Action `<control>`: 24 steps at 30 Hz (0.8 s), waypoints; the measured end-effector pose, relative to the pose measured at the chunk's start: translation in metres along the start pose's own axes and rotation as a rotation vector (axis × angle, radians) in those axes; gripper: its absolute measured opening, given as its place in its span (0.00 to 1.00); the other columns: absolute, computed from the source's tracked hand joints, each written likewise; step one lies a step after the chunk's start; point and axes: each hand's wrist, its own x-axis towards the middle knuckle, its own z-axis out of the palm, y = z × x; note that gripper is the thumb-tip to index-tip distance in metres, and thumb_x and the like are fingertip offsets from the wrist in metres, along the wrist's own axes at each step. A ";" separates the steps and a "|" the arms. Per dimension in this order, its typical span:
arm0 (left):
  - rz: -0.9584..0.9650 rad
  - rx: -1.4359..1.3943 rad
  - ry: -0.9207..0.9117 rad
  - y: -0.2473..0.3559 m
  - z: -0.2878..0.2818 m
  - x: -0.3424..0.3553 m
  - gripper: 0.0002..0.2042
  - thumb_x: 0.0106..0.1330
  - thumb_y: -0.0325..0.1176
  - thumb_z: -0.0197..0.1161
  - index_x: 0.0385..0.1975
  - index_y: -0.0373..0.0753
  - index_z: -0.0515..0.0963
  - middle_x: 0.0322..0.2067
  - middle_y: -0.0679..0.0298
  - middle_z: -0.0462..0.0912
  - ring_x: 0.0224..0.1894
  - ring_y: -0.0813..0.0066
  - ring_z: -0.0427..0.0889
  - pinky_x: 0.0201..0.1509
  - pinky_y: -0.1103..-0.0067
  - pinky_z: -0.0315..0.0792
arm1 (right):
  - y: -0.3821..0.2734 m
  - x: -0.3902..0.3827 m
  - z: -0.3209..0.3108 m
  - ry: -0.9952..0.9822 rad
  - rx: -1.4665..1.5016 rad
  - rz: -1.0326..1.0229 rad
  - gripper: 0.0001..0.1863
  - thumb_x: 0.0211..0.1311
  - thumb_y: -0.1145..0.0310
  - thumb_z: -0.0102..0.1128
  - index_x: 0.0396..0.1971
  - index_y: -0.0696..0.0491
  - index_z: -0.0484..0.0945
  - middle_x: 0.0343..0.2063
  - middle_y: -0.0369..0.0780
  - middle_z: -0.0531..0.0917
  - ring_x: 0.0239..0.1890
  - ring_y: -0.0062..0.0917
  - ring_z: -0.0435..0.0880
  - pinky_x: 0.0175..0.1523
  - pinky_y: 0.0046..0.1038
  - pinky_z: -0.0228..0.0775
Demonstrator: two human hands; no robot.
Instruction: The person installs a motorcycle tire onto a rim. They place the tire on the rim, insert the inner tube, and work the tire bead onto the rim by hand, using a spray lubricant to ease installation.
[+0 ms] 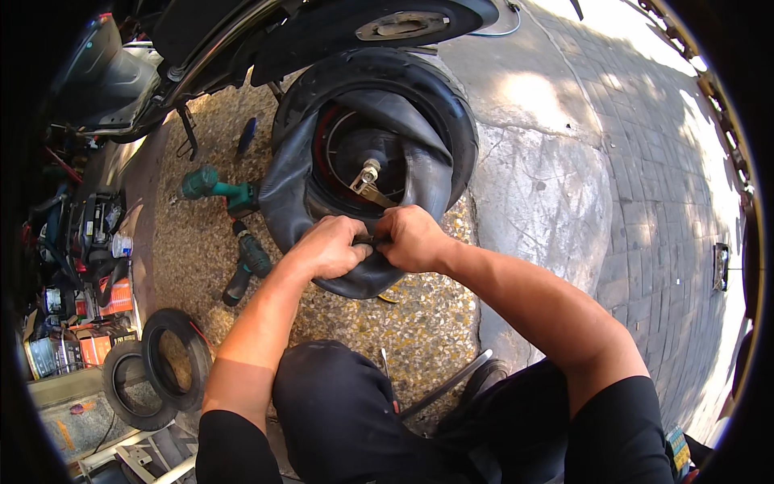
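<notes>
Down on the speckled slab (435, 327), toward its far right edge, lies one wheel (461, 133), with one slack inner tube (431, 181) draped across it. Both hands — left hand (330, 246) and right hand (414, 239) — grasp the tube's near side, fingers pinched; what sits between the fingertips is hidden. Two green power tools (252, 256) lie toward the slab's left edge. Two loose tyres (150, 359) overlap nearer, one partly covered — and the dark vehicle (310, 48) beyond is cut off.
</notes>
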 end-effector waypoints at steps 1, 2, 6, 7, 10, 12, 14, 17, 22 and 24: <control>-0.010 -0.028 -0.016 0.001 -0.002 0.001 0.11 0.56 0.29 0.70 0.38 0.33 0.86 0.36 0.45 0.87 0.42 0.51 0.88 0.48 0.64 0.79 | 0.000 0.000 -0.001 0.004 0.020 -0.007 0.07 0.47 0.69 0.64 0.26 0.54 0.87 0.28 0.49 0.86 0.36 0.47 0.86 0.45 0.41 0.79; -0.021 -0.055 -0.031 0.002 -0.006 0.001 0.11 0.56 0.29 0.70 0.38 0.33 0.86 0.36 0.46 0.87 0.42 0.51 0.88 0.47 0.64 0.79 | -0.001 0.001 -0.002 0.007 0.041 -0.015 0.08 0.46 0.69 0.64 0.26 0.54 0.87 0.28 0.49 0.86 0.36 0.47 0.86 0.45 0.41 0.79; 0.017 -0.032 0.053 0.000 -0.001 -0.001 0.10 0.55 0.29 0.70 0.35 0.32 0.86 0.33 0.46 0.87 0.39 0.51 0.88 0.44 0.66 0.78 | 0.003 0.002 -0.001 0.002 0.148 0.046 0.07 0.47 0.68 0.65 0.25 0.54 0.86 0.27 0.49 0.86 0.35 0.45 0.86 0.44 0.40 0.79; -0.004 -0.016 0.042 0.000 0.000 -0.002 0.10 0.56 0.29 0.70 0.36 0.33 0.86 0.34 0.47 0.87 0.41 0.50 0.88 0.45 0.65 0.78 | 0.001 0.003 -0.003 -0.017 0.172 0.083 0.07 0.47 0.67 0.66 0.25 0.55 0.86 0.27 0.49 0.86 0.35 0.45 0.86 0.44 0.39 0.78; -0.004 0.017 0.055 0.004 0.001 -0.003 0.11 0.56 0.29 0.70 0.38 0.33 0.86 0.34 0.47 0.87 0.43 0.47 0.87 0.47 0.63 0.79 | -0.007 0.005 -0.005 -0.038 0.212 0.197 0.08 0.47 0.66 0.67 0.25 0.55 0.86 0.27 0.48 0.86 0.34 0.42 0.87 0.43 0.38 0.78; 0.075 0.020 0.126 0.006 0.003 -0.007 0.10 0.55 0.28 0.70 0.35 0.32 0.85 0.31 0.47 0.86 0.41 0.46 0.86 0.45 0.62 0.77 | -0.010 0.004 -0.004 -0.034 0.266 0.259 0.08 0.46 0.67 0.68 0.26 0.55 0.85 0.26 0.47 0.86 0.34 0.41 0.87 0.43 0.37 0.78; 0.089 0.131 0.107 0.007 -0.005 -0.010 0.10 0.55 0.28 0.70 0.36 0.32 0.85 0.32 0.47 0.86 0.42 0.45 0.85 0.47 0.61 0.77 | -0.011 0.003 -0.003 -0.023 0.359 0.308 0.08 0.45 0.68 0.68 0.27 0.55 0.85 0.25 0.46 0.86 0.33 0.39 0.87 0.42 0.36 0.79; 0.028 0.131 0.062 0.005 -0.015 -0.012 0.11 0.56 0.28 0.71 0.38 0.32 0.85 0.34 0.46 0.86 0.43 0.44 0.85 0.49 0.60 0.77 | -0.011 -0.001 -0.008 -0.016 0.408 0.307 0.08 0.44 0.71 0.66 0.27 0.55 0.85 0.25 0.45 0.86 0.33 0.38 0.87 0.43 0.34 0.79; 0.016 0.190 0.100 0.010 -0.011 -0.015 0.09 0.55 0.27 0.71 0.34 0.33 0.82 0.36 0.48 0.84 0.46 0.44 0.83 0.51 0.59 0.75 | -0.003 -0.001 -0.007 0.015 0.338 0.223 0.08 0.45 0.73 0.65 0.28 0.55 0.86 0.28 0.46 0.88 0.36 0.40 0.88 0.45 0.34 0.79; 0.068 0.223 0.178 0.007 -0.005 -0.016 0.09 0.54 0.26 0.72 0.32 0.33 0.80 0.35 0.48 0.84 0.46 0.44 0.82 0.51 0.59 0.75 | -0.002 -0.001 -0.005 0.010 0.296 0.214 0.08 0.46 0.72 0.65 0.29 0.55 0.86 0.29 0.46 0.88 0.38 0.40 0.88 0.46 0.35 0.79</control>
